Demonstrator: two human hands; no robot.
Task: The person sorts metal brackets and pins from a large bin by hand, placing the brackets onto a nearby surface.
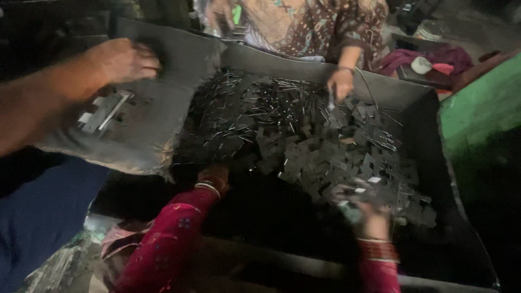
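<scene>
A big heap of dark cross-shaped metal pieces (325,157) and thin pins fills the black tray (434,135), nearly all of it unsorted. The left hand (213,179) digs into the heap's near edge, and the right hand (372,214) closes loosely on a few pieces (blurred, so the grip is unclear). Only a few pieces (103,111) lie on the grey sheet (157,135) under another person's hand (122,59), while a co-worker's hand (341,84) picks opposite.

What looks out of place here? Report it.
A few flat metal pieces lie apart from the main heap, on the grey sheet by a co-worker's hand. Nothing else stands out.
</scene>
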